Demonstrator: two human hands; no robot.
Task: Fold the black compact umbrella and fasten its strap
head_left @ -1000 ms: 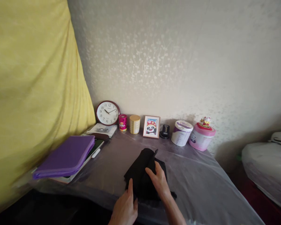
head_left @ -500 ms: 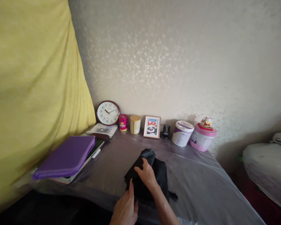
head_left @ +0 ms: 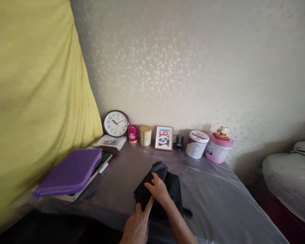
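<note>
A crumpled black fabric bundle (head_left: 174, 191), of a kind I cannot make out, lies near the front of the table. Its far end is folded over, and a short dark strap sticks out on the right. Across its top rests my right hand (head_left: 158, 189), thumb and index finger apart against the cloth. My left hand (head_left: 137, 223) is at the bundle's near left edge, its index finger stretched up beneath the right hand and its thumb held away. The other fingers of both hands are mostly hidden.
Along the wall stand a round clock (head_left: 116, 124), a pink tin (head_left: 132, 134), a yellow-lidded can (head_left: 145, 136), a panda picture frame (head_left: 164, 138) and two round tubs (head_left: 197, 145). A purple folder (head_left: 68, 173) lies left, beside a yellow curtain (head_left: 35, 88).
My left index finger has slid right and under my right hand, and my left thumb has lifted apart. My right hand and the bundle have barely moved; the view has shifted slightly.
</note>
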